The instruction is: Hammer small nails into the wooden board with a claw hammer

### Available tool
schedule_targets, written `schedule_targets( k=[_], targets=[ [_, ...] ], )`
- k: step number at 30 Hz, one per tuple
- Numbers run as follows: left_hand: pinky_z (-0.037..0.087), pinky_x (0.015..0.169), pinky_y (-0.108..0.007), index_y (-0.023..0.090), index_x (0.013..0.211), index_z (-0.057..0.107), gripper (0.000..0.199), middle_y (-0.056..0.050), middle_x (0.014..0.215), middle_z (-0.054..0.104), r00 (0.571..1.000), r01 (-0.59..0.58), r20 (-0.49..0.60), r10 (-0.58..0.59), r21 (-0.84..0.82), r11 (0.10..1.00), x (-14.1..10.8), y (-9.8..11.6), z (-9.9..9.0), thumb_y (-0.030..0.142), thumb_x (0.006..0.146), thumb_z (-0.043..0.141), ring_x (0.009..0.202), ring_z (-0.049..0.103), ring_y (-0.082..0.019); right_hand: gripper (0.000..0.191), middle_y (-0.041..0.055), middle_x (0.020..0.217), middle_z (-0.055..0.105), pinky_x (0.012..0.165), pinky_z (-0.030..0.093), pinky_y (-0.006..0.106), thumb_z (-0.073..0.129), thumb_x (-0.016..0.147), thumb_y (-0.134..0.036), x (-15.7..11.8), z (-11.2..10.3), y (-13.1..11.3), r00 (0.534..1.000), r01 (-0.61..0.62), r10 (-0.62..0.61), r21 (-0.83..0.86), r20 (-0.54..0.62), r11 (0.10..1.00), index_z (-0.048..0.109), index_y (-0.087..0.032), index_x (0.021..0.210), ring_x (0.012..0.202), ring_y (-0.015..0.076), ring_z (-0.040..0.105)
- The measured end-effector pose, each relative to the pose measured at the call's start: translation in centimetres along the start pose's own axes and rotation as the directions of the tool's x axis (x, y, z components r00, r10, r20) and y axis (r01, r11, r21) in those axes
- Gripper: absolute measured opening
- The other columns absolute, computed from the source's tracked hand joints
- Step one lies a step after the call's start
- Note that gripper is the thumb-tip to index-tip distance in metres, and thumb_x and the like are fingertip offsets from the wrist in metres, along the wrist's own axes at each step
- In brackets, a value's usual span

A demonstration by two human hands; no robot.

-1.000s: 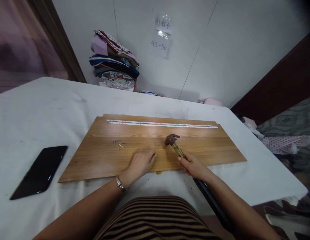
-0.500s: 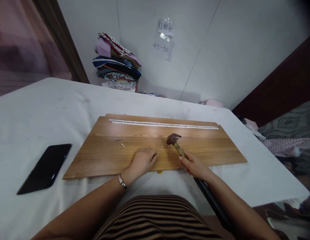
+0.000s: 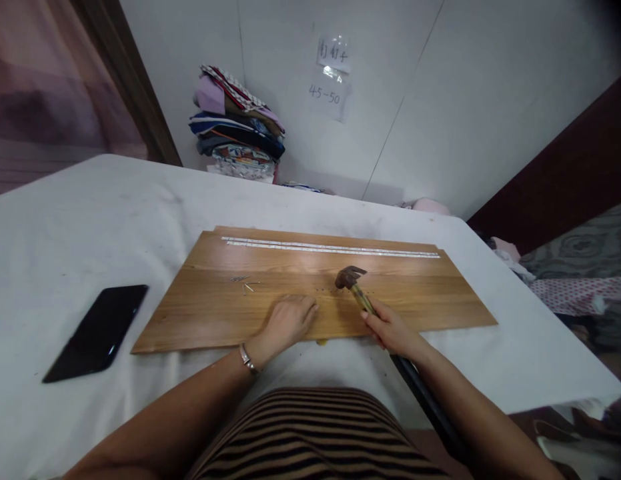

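Hammer close to a bare left hand

At far left, a glossy dark slab lies on the white-covered bench, apart from the wooden board. Loose nails lie on the board's left part; jarring could roll or scatter them, as I can make out no container around them. The left hand rests on the board's near part, fingers curled; whether they pinch anything I cannot tell. A glancing or badly aimed blow could catch them. Something yellow shows at the near edge; if it reaches underneath, the board might rock. The right hand is wrapped around the hammer's handle, its head over the board's middle; a loose grip could let it twist.
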State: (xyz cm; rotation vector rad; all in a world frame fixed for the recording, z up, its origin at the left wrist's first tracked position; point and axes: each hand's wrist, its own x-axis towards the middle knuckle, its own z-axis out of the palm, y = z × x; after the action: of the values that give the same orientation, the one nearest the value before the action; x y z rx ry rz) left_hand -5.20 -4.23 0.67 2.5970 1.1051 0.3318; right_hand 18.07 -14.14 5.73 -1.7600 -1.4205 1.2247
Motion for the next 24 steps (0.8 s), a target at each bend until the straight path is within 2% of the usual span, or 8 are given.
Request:
schedule_targets(
  k=[9, 14, 21, 24],
  targets=[
    [0.048, 0.081, -0.032, 0.019, 0.087, 0.065, 0.029, -0.007, 0.086, 0.073, 1.000, 0.007, 0.003, -0.007, -0.001, 1.000, 0.20, -0.10, 0.16, 0.029, 0.102, 0.043, 0.084, 0.069, -0.021, 0.032, -0.0100, 0.057, 0.041, 0.035, 0.031, 0.021, 0.051, 0.089, -0.048, 0.19, 0.23, 0.03, 0.998, -0.063, 0.063, -0.001, 0.015, 0.998, 0.049, -0.022, 0.107, 0.038, 0.0083, 0.037],
    [0.048, 0.081, -0.032, 0.019, 0.087, 0.065, 0.030, -0.007, 0.087, 0.074, 1.000, 0.013, 0.013, -0.013, 0.000, 1.000, 0.15, 0.08, -0.04, 0.029, 0.103, 0.041, 0.084, 0.069, -0.021, 0.032, -0.0104, 0.056, 0.039, 0.036, 0.032, 0.021, 0.053, 0.088, -0.052, -0.12, -0.10, -0.17, 0.999, -0.054, 0.054, 0.001, -0.004, 0.999, 0.048, -0.022, 0.101, 0.039, 0.0076, 0.038],
    [0.047, 0.079, -0.032, 0.019, 0.085, 0.065, 0.031, -0.007, 0.086, 0.073, 1.000, 0.009, 0.012, -0.009, 0.014, 1.000, 0.25, 0.08, 0.08, 0.030, 0.102, 0.041, 0.083, 0.067, -0.022, 0.035, -0.0106, 0.055, 0.040, 0.035, 0.031, 0.022, 0.052, 0.088, -0.049, 0.27, 0.38, 0.31, 0.999, -0.047, 0.046, 0.020, 0.014, 0.999, 0.050, -0.022, 0.110, 0.037, 0.0086, 0.036],
    [0.047, 0.080, -0.032, 0.019, 0.086, 0.065, 0.030, -0.008, 0.086, 0.073, 1.000, 0.010, 0.007, -0.010, 0.006, 1.000, 0.26, 0.04, 0.08, 0.030, 0.102, 0.041, 0.083, 0.067, -0.021, 0.031, -0.0107, 0.054, 0.039, 0.035, 0.031, 0.022, 0.052, 0.088, -0.048, 0.24, 0.33, 0.22, 0.999, -0.047, 0.047, 0.019, 0.002, 0.999, 0.049, -0.022, 0.106, 0.037, 0.0089, 0.036]
  ],
)
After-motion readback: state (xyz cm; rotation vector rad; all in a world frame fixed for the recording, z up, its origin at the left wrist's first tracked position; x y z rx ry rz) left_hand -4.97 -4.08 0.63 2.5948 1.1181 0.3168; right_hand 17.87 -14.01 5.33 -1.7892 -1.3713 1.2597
